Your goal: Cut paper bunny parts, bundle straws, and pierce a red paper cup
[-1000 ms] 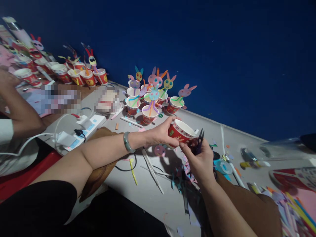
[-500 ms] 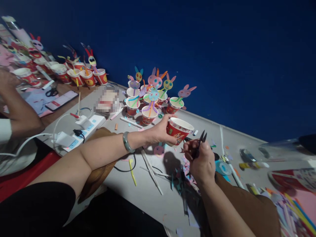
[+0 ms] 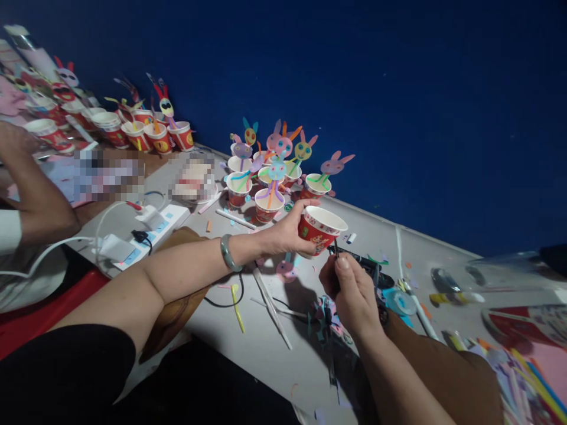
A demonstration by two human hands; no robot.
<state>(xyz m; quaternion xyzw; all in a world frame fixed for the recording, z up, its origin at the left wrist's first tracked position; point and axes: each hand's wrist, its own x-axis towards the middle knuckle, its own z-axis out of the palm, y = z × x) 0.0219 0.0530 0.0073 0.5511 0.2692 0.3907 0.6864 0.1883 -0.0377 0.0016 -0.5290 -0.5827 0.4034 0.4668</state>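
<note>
A red paper cup with a white patterned rim is gripped by my left hand, its fingers round the cup's left side. The cup is tilted slightly and held above the table. My right hand is closed on small dark scissors, whose blades point up at the cup's lower right side. Whether the tips touch or pierce the wall I cannot tell. Beneath my hands lie a pink paper rabbit face and a heap of paper scraps.
Several red cups with paper rabbit figures stand behind my left hand. A white power strip with cables lies at the left, near another person's arm. A tape roll and coloured paper strips lie at the right.
My right hand has moved slightly left, bringing the scissors against or close to the cup. The blades were apart and now look closed together. My left hand keeps its hold on the cup.
</note>
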